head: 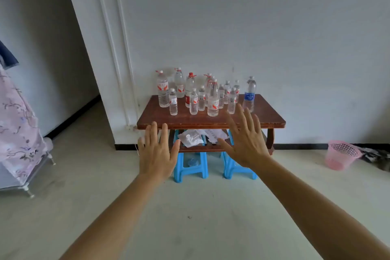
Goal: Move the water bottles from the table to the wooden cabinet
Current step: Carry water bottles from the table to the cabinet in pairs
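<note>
Your left hand and right hand hovered empty, fingers spread, before the table; bottles crowded its back edge.

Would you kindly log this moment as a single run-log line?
left hand: open, empty; right hand: open, empty; clear plastic water bottles: upright on brown wooden table; wooden cabinet: not in view

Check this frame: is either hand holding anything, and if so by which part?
Nothing is held. The left hand and right hand are both open and empty, fingers spread, short of the water bottles on the table.
</note>
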Demonstrator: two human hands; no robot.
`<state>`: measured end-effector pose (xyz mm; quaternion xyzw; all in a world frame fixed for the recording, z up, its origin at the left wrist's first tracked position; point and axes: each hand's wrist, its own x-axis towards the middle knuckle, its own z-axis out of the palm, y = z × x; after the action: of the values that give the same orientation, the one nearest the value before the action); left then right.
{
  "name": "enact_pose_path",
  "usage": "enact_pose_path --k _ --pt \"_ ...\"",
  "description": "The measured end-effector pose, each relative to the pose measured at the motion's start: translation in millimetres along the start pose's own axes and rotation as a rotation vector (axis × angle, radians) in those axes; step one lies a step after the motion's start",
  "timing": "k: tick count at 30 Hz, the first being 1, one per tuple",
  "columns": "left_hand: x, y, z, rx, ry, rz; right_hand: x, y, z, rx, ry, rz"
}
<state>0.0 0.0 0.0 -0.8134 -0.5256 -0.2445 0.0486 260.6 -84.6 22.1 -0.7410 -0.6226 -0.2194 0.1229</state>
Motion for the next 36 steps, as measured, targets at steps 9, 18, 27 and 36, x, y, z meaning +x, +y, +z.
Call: enact_pose_path --k 9,18,27,36 --pt "121.6 35.7 114.8 -0.011 -0.151 0.011 72.8 87.1 128.0 0.017 -0.101 0.151" --pt "323.1 109.9 194.4 0.001 -0.145 0.036 245.3 203.5 213.6 0.136 -0.109 0.24" --pt "434.2 136.5 287.6 -0.181 -0.202 0.021 338.5 267.9 300.4 0.22 -0.202 0.279" --pt "532.7 130.1 437.4 -0.446 -0.33 -0.094 420.9 286.1 430.7 0.391 -0.33 0.443"
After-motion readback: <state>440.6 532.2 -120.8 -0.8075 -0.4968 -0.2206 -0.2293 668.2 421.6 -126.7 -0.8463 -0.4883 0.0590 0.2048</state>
